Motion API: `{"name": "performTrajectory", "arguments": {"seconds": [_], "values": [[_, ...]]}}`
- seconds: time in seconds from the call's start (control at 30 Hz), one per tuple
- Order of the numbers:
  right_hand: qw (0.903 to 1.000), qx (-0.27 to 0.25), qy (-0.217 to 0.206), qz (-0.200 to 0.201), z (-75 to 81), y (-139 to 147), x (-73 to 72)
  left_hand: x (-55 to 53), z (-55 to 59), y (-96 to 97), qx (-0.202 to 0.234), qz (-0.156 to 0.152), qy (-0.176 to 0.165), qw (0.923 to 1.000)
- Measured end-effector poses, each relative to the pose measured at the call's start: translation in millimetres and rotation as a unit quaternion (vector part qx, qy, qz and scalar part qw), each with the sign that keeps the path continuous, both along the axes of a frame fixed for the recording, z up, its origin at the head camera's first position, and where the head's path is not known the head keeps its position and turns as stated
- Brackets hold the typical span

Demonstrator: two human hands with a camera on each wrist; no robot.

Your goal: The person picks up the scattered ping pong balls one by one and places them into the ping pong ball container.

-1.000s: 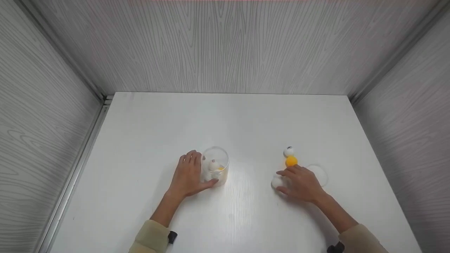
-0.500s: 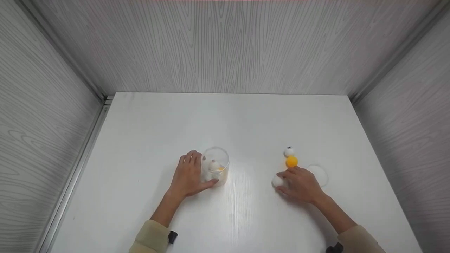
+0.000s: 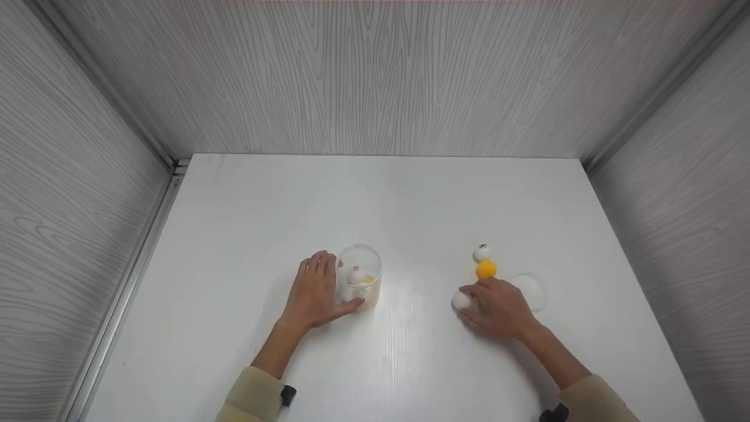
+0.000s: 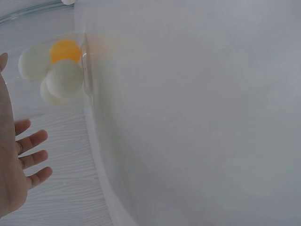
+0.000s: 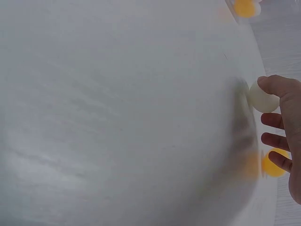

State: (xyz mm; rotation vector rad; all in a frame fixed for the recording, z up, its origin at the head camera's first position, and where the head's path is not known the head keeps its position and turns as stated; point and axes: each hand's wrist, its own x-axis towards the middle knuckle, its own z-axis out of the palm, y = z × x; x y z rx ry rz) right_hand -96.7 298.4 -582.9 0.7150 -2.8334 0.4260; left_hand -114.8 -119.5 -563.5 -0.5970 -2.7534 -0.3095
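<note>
In the head view a clear plastic jar [image 3: 378, 275] stands upright, with white and orange ping-pong balls [image 4: 65, 79] at its bottom. My left hand [image 3: 313, 293] holds it from the left, its fingers along the side and the thumb across the front. To the right, my right hand [image 3: 501, 308] pinches a white ping-pong ball [image 3: 462, 300] between thumb and index finger, close to the tabletop. The other fingers are spread in the right wrist view. Just beyond them lie an orange ball [image 3: 486, 269] and, touching it, a white ball [image 3: 482, 252] with dark print.
A round, pale lid [image 3: 530, 292] lies flat to the right of my right hand, partly covered by it. The white table [image 3: 375, 199] is bounded by grey wood-grain panels [image 3: 375, 76] at the back and both sides.
My right hand has shifted very slightly left with its fingers closing on the white ball. The left hand and the jar stay put.
</note>
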Motion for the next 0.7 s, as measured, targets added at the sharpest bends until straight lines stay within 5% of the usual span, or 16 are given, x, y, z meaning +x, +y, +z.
{"name": "performTrajectory", "arguments": {"seconds": [0.7], "values": [[0.9964, -0.021, 0.073, 0.037, 3.5, 0.0, -6.1, 0.1, 0.5, 0.0, 0.004, 0.004, -0.006, 1.0]]}}
